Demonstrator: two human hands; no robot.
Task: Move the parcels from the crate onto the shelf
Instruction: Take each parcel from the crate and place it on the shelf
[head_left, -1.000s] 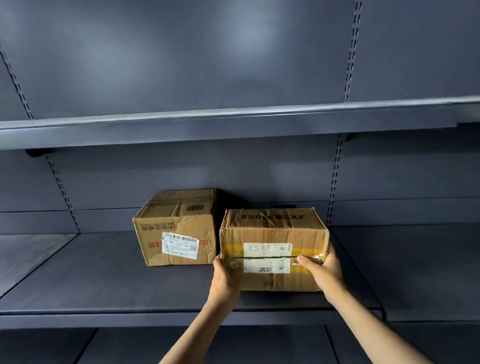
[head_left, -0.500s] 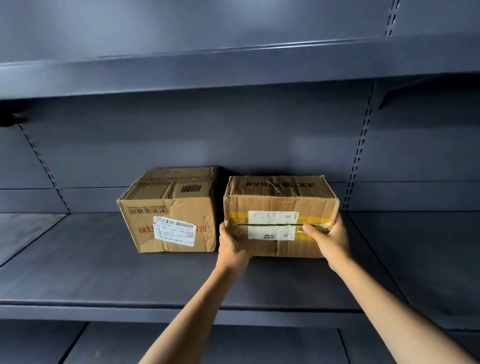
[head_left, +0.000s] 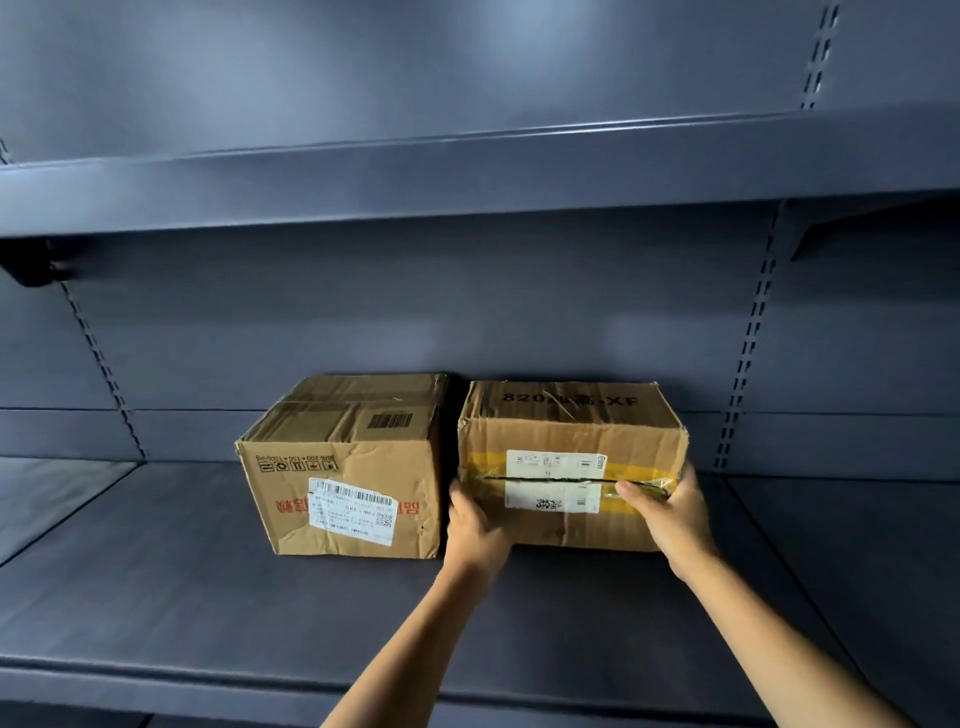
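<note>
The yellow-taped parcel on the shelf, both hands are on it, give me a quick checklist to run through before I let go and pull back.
1. Yellow-taped parcel resting flat on the shelf: ok, its bottom edge sits on the deck.
2. Set well back from the shelf's front lip: ok.
3. Side by side with the left parcel: ok, a narrow dark gap shows between them.
4. Left hand free to slide out of that gap: cannot tell, its fingers are hidden there.
5. Right hand free to withdraw: ok, open shelf beside it.
6. Parcel pushed against the back panel: cannot tell.
</note>
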